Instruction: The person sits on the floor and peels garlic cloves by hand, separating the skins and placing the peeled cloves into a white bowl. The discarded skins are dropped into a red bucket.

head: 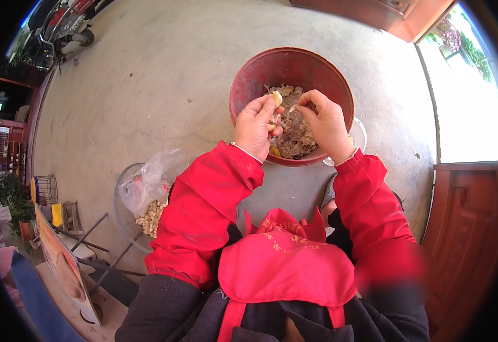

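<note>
My left hand [254, 126] holds pale cloves that look like garlic. One clove [277, 99] is pinched between thumb and forefinger, and another sits lower, by the curled fingers. A thin whitish scrap [292, 109], probably peel, is between the thumb and fingertips of my right hand [326, 122]. Both hands are over a round red plastic tub [291, 64]. Dry, papery peelings [298, 141] cover the tub's bottom, with a small yellow thing [275, 151] among them near the front wall.
Left of my knees stands a clear basin [122, 218] with many pale cloves [151, 218] and a plastic bag [150, 181]. A white perforated container [360, 130] is partly hidden behind the tub. Metal legs [116, 260] and cardboard [63, 273] lie farther left. A motorcycle [67, 34] is parked at upper left.
</note>
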The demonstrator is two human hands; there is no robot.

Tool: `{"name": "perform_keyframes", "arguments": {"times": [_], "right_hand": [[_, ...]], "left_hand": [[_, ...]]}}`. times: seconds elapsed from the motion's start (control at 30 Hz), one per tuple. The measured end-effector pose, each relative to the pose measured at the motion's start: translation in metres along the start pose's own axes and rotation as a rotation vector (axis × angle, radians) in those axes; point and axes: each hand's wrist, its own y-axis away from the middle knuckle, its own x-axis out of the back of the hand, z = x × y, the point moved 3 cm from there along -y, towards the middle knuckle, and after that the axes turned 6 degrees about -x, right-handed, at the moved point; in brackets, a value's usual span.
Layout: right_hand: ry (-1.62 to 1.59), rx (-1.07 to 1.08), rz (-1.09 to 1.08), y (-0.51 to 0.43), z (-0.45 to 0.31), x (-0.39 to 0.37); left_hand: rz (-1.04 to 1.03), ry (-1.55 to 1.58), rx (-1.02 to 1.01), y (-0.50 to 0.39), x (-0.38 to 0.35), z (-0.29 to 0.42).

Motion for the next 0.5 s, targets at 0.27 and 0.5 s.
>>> {"name": "perform_keyframes", "arguments": {"times": [0.27,0.5], "right_hand": [[-0.344,-0.035,-0.051,-0.006,-0.009,0.007],[-0.213,0.022,-0.123,-0.003,-0.016,0.013]], "left_hand": [[-0.071,-0.187,-0.072,0.003,-0.01,0.001],[-0.164,-0.309,0.006,0.005,-0.011,0.005]]}}
